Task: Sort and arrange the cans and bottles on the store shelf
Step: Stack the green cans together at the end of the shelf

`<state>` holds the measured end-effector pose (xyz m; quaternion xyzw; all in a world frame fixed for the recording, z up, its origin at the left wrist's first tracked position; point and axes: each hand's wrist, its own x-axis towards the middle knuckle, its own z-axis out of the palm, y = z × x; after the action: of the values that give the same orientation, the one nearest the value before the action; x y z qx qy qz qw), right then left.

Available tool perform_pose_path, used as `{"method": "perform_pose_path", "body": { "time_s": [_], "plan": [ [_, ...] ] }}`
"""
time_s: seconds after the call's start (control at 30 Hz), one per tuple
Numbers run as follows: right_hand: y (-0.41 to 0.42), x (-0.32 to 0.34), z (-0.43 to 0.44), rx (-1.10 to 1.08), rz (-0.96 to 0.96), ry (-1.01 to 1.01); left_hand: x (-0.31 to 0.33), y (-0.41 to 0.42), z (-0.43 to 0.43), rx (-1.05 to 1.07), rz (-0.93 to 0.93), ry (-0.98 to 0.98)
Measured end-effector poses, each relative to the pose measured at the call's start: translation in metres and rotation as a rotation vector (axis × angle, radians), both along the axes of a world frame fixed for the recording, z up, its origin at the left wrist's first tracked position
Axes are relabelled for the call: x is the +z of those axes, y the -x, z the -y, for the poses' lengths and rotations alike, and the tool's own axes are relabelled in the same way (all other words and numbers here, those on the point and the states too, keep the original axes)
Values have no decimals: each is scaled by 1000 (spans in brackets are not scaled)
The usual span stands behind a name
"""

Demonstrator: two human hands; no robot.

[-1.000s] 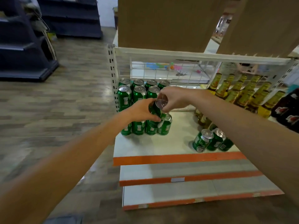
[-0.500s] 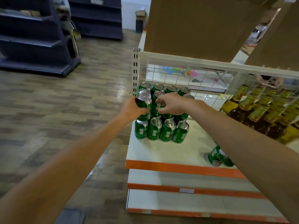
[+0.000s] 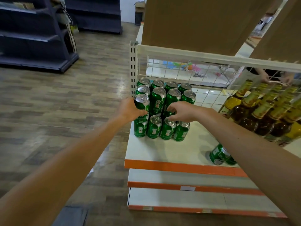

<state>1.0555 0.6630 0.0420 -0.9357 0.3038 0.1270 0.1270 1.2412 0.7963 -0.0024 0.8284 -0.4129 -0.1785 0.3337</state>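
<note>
**Green cans are being stacked on the shelf**

A green can (image 3: pixel 142 104) is held by the left hand (image 3: pixel 129 110). The fingers are wrapped round its side. The can sits on a lower can at the front left corner of the stack (image 3: pixel 158 98). The right hand (image 3: pixel 185 111) is by the middle of the stack with its fingers curled. Whether a can is gripped by it cannot be told.

The stack is stood at the left end of the shelf (image 3: pixel 171 150). More cans (image 3: pixel 219 154) are seen near the front edge, partly hidden by the right arm. Brown bottles (image 3: pixel 254 116) are lined up on the right.

The cans are likely full, so some weight should be expected. The metal is smooth and could slip. The walls are thin and can be dented if squeezed hard. A can is best held round the middle of its side. The top cans are balanced on small rims, so they could be knocked over by a bump. The bottles look like glass and could be broken if dropped.
</note>
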Motion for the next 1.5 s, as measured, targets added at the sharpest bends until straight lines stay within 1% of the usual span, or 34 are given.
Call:
{"method": "perform_pose_path", "body": {
  "time_s": [0.27, 0.37, 0.4, 0.43, 0.47, 0.53, 0.6, 0.63, 0.73, 0.8, 0.87, 0.93, 1.1, 1.3, 1.4, 1.5],
  "plan": [
    [22, -3, -2, -55, -39, 13, -9, 3, -3, 5, -26, 41],
    [51, -1, 3, -104, -115, 60, -12, -1, -5, -29, -91, 66],
    [65, -3, 7, -137, -158, 74, -12, -1, -4, -15, -81, 99],
    [80, -5, 12, -178, -201, 93, -11, 3, -4, 12, -11, 130],
    [95, -9, 16, -223, -237, 108, -5, 10, -4, 40, 96, 165],
    [122, -18, 24, -295, -284, 114, 6, 27, -3, 63, 289, 321],
    [143, -27, 32, -308, -367, 95, 16, 51, 0, -19, 339, 468],
    [152, -33, 35, -305, -412, 89, 14, 61, 3, -84, 341, 488],
    [173, -49, 38, -260, -471, 120, -1, 99, 20, -235, 319, 388],
    [183, -55, 37, -239, -456, 187, -14, 124, 30, -286, 264, 310],
    [191, -57, 38, -269, -421, 218, -27, 150, 39, -327, 234, 230],
    [199, -58, 41, -288, -379, 191, -40, 171, 47, -371, 184, 156],
    [205, -48, 42, -281, -168, 23, -59, 200, 59, -487, 104, 13],
    [155, 8, 32, -111, -43, -40, -30, 189, 56, -496, -37, 47],
    [117, 38, 22, -24, 23, -28, -6, 171, 49, -496, -48, 114],
    [81, 56, 16, -6, 116, -57, 12, 144, 43, -446, -8, 183]
  ]
}}
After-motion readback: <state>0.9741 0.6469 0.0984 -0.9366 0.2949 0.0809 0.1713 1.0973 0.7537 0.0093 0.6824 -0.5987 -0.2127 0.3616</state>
